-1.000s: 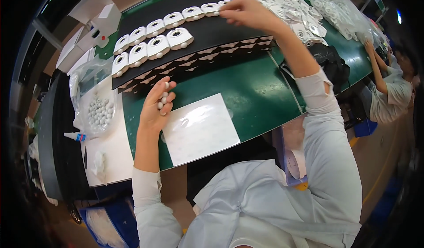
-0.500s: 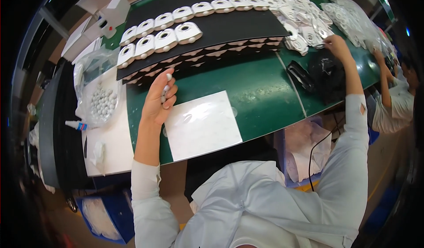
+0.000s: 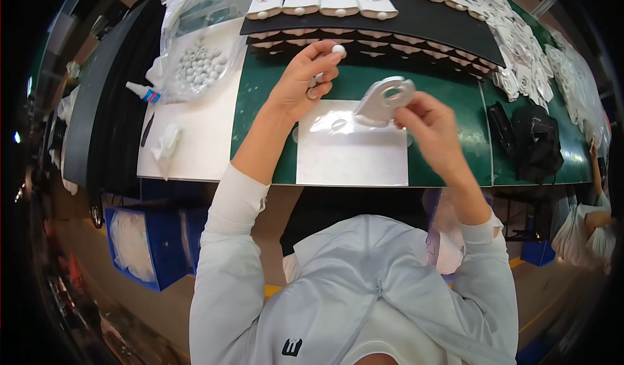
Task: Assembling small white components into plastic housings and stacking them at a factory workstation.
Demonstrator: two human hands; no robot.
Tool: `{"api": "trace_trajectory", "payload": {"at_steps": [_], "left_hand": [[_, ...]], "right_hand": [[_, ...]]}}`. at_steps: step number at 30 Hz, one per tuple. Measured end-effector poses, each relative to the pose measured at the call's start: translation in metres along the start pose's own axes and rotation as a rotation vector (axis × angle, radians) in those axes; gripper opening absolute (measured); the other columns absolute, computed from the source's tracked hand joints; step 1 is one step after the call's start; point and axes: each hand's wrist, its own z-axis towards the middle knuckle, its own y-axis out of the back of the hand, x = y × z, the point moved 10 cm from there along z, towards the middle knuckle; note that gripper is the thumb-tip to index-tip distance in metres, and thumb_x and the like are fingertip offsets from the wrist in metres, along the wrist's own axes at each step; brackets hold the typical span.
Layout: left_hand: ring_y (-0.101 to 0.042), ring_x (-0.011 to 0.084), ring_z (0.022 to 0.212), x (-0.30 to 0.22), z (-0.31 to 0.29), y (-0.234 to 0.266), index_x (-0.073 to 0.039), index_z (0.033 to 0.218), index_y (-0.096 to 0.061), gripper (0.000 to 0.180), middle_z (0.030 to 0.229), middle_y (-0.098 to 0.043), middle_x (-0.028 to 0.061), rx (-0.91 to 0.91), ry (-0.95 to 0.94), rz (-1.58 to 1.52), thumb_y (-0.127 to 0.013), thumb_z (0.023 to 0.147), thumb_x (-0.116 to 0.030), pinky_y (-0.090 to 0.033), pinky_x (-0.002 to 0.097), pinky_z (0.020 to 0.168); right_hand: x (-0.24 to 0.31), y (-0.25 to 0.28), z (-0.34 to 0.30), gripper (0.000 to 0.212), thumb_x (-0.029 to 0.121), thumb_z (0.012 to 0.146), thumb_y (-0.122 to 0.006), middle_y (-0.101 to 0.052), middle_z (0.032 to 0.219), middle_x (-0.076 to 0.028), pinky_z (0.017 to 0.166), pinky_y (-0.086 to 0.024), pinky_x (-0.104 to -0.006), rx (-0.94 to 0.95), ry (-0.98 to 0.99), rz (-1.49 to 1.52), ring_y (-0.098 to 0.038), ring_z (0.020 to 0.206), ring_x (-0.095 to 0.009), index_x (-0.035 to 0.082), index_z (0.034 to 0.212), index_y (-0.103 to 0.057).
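Note:
My left hand point(image 3: 300, 84) is closed around several small white balls, with one white ball point(image 3: 338, 50) pinched at the tips of thumb and forefinger. Between the fingers of my right hand point(image 3: 439, 134) is a flat white plastic piece point(image 3: 372, 109) with a rounded end and a round hole, tilted above a white sheet point(image 3: 351, 160). The two hands are apart, the ball a little left of the piece. Beyond them, similar white pieces point(image 3: 301, 2), some showing a ball at the near edge, stand in rows on a black board point(image 3: 448, 24).
At the left, white balls point(image 3: 201, 66) lie in a clear plastic bag beside a small glue bottle point(image 3: 142, 92). Loose white pieces point(image 3: 520, 63) are heaped at the far right. A black bag point(image 3: 538, 141) sits on the green table's right; another person's arm point(image 3: 597, 167) shows beyond.
My right hand has come back from the heap at the right with a white plastic piece. The ball in my left hand now sits at the fingertips. The view has shifted.

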Motion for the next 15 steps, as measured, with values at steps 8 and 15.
{"api": "trace_trajectory", "payload": {"at_steps": [8,15], "left_hand": [[-0.040,0.0029,0.060,-0.001,-0.002,0.000,-0.006,0.100,-0.054,0.018,0.095,-0.056,0.0036,-0.019,0.009,-0.015,-0.059,0.085,-0.015,-0.024,0.0137,0.037],[-0.040,0.0033,0.060,0.001,-0.001,-0.001,-0.005,0.098,-0.055,0.018,0.094,-0.056,0.0035,-0.015,0.014,-0.014,-0.059,0.086,-0.017,-0.024,0.0141,0.037]], "right_hand": [[-0.027,-0.049,0.010,0.015,0.010,0.088,-0.052,-0.058,0.086,-0.001,0.069,-0.043,-0.0200,0.080,-0.020,-0.077,-0.053,0.078,-0.007,0.001,0.100,-0.053],[-0.018,-0.051,0.007,0.012,0.009,0.088,-0.054,-0.057,0.082,0.000,0.065,-0.041,-0.0197,0.050,0.085,-0.263,-0.051,0.072,-0.007,0.002,0.098,-0.053]]}}
